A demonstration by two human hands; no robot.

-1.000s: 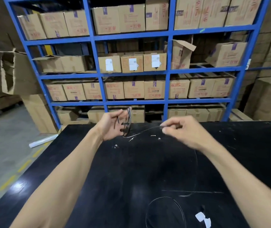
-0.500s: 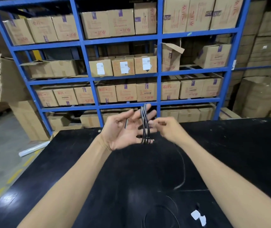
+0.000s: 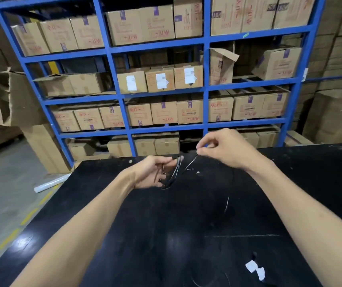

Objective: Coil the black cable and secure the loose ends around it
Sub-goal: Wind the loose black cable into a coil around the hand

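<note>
A thin black cable [image 3: 176, 172] hangs in several loops around the fingers of my left hand [image 3: 152, 172], above the far part of the black table [image 3: 166, 235]. My right hand [image 3: 226, 150] is raised to the right of the coil and pinches a strand of the same cable between thumb and forefinger. That strand runs taut down-left to the coil. The cable's free length [image 3: 227, 204] trails down over the table toward the near edge and is hard to see against the dark surface.
Two white paper scraps [image 3: 255, 269] lie on the table near the front right. Blue shelving [image 3: 122, 100] stacked with cardboard boxes stands just behind the table. A white roll [image 3: 51, 184] lies on the floor at the left.
My right hand has moved up and to the right, away from the left hand, drawing a strand taut. My left hand has closed from an open palm around the loops and dropped lower.
</note>
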